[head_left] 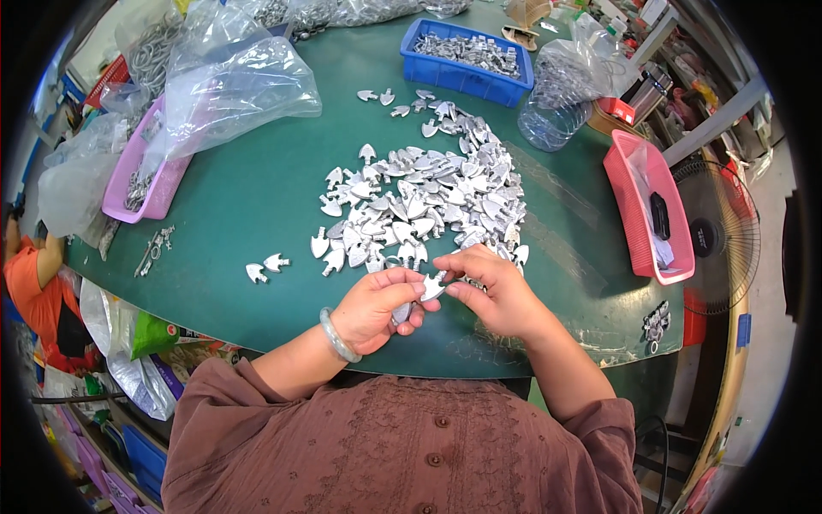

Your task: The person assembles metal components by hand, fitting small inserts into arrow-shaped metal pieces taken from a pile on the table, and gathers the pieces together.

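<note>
— Both hands meet at the green table's (257, 206) near edge; what do you see?
— I see my left hand (377, 308) and right hand (497, 291) pinching one silver arrowhead-shaped metal piece (433, 286) together, just before the pile of pieces (419, 206).

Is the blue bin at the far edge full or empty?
Partly filled: the blue bin holds silver metal parts, blue walls visible above them.
</note>
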Action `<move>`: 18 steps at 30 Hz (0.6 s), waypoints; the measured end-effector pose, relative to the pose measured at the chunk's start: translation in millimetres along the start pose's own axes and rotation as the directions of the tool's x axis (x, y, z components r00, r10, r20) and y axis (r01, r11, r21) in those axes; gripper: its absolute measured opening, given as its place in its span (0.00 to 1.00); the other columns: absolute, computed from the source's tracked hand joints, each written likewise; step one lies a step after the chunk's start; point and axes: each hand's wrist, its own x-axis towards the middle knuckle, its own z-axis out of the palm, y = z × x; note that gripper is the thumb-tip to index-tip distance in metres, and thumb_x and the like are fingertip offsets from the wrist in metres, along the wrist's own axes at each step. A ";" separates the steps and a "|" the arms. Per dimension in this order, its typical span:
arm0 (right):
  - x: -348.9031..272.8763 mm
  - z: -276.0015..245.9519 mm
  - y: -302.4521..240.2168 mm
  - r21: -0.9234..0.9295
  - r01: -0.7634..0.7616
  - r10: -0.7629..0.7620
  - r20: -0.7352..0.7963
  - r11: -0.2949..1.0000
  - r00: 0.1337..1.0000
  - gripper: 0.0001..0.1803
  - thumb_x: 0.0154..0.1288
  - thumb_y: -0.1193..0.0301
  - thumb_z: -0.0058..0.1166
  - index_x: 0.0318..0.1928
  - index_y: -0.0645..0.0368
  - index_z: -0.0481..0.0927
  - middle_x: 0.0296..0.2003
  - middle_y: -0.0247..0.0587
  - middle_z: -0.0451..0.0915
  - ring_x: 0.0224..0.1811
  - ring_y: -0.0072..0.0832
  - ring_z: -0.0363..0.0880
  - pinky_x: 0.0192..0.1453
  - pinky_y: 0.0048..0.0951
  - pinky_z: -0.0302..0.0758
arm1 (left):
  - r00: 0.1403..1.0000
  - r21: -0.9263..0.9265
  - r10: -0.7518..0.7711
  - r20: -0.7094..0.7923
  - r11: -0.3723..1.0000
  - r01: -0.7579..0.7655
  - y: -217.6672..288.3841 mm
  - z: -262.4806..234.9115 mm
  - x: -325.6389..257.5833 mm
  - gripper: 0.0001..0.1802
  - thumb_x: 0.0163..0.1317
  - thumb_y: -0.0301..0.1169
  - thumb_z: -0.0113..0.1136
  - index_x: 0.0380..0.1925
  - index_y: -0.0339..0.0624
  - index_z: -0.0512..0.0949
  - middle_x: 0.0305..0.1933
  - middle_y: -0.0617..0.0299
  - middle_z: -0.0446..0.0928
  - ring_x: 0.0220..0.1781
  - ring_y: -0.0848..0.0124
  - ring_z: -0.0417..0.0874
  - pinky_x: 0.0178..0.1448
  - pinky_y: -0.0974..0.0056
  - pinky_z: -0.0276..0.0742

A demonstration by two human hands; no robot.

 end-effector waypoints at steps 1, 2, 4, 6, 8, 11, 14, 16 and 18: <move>-0.6 0.3 0.1 0.062 -0.019 0.019 -0.008 0.998 1.000 0.14 0.54 0.77 0.52 0.44 0.63 0.75 0.31 0.41 0.77 0.36 0.34 0.72 0.44 0.31 0.68 | 1.000 0.000 0.003 0.007 1.000 -0.003 -0.4 0.0 -0.3 0.06 0.61 0.27 0.50 0.37 0.38 0.72 0.33 0.50 0.77 0.22 0.72 0.74 0.21 0.73 0.65; -1.2 0.5 -0.5 0.061 -0.019 0.019 -0.009 0.998 1.000 0.14 0.54 0.77 0.52 0.44 0.63 0.75 0.31 0.41 0.77 0.36 0.34 0.72 0.44 0.31 0.68 | 1.000 -0.001 0.006 0.013 1.000 -0.006 -0.6 0.0 -0.5 0.07 0.61 0.27 0.50 0.37 0.37 0.72 0.34 0.49 0.77 0.23 0.71 0.75 0.21 0.72 0.66; -2.0 1.1 -0.8 0.199 -0.143 0.149 -0.017 0.970 0.989 0.12 0.56 0.76 0.52 0.42 0.63 0.77 0.32 0.40 0.78 0.36 0.28 0.74 0.43 0.27 0.70 | 1.000 0.003 0.009 0.023 1.000 -0.009 -1.2 -0.1 -1.0 0.07 0.61 0.27 0.49 0.37 0.36 0.72 0.35 0.47 0.77 0.23 0.71 0.76 0.22 0.72 0.68; -2.2 2.8 0.0 0.249 -0.209 0.218 -0.011 0.946 0.976 0.11 0.57 0.76 0.52 0.41 0.63 0.77 0.33 0.39 0.78 0.36 0.26 0.74 0.43 0.26 0.70 | 0.999 0.008 0.012 0.034 1.000 -0.012 -1.2 0.1 -1.2 0.08 0.61 0.28 0.48 0.37 0.36 0.72 0.35 0.46 0.77 0.24 0.70 0.77 0.22 0.71 0.69; -2.5 3.3 0.5 0.297 -0.273 0.287 -0.004 0.915 0.958 0.10 0.57 0.76 0.52 0.41 0.63 0.78 0.33 0.38 0.78 0.36 0.23 0.74 0.42 0.24 0.71 | 0.997 -0.005 0.003 0.079 1.000 -0.002 -0.7 0.5 -1.2 0.08 0.61 0.29 0.49 0.36 0.36 0.72 0.35 0.49 0.78 0.24 0.72 0.78 0.24 0.72 0.72; -2.1 3.4 0.3 0.328 -0.296 0.309 0.013 0.897 0.951 0.09 0.57 0.76 0.53 0.40 0.63 0.78 0.33 0.37 0.78 0.36 0.21 0.75 0.42 0.23 0.71 | 0.997 0.005 -0.005 0.074 1.000 0.005 -2.0 -1.4 -0.4 0.10 0.63 0.31 0.47 0.39 0.36 0.72 0.36 0.47 0.77 0.23 0.70 0.77 0.23 0.71 0.71; -2.5 3.5 -0.3 0.350 -0.293 0.305 0.022 0.890 0.952 0.09 0.57 0.77 0.53 0.39 0.63 0.78 0.33 0.38 0.78 0.37 0.23 0.75 0.42 0.24 0.71 | 0.996 0.018 -0.025 0.089 1.000 0.024 -1.9 -0.4 -0.5 0.11 0.63 0.33 0.48 0.39 0.37 0.73 0.35 0.51 0.77 0.25 0.70 0.78 0.24 0.71 0.71; -2.5 3.9 0.5 0.258 -0.173 0.185 -0.022 0.951 0.983 0.10 0.56 0.78 0.53 0.41 0.62 0.78 0.33 0.39 0.78 0.37 0.24 0.75 0.43 0.24 0.71 | 0.995 0.016 -0.028 0.092 1.000 0.027 -2.6 -0.1 -1.0 0.11 0.63 0.33 0.49 0.40 0.37 0.73 0.34 0.53 0.77 0.26 0.71 0.77 0.26 0.71 0.71; -2.1 4.6 0.1 0.264 -0.124 0.139 -0.039 0.956 0.990 0.11 0.56 0.79 0.52 0.42 0.62 0.77 0.33 0.38 0.78 0.37 0.25 0.75 0.43 0.25 0.71 | 0.995 0.014 -0.032 0.096 0.999 0.031 -3.4 -0.4 -1.4 0.12 0.63 0.33 0.50 0.41 0.38 0.73 0.34 0.56 0.77 0.27 0.71 0.77 0.27 0.71 0.72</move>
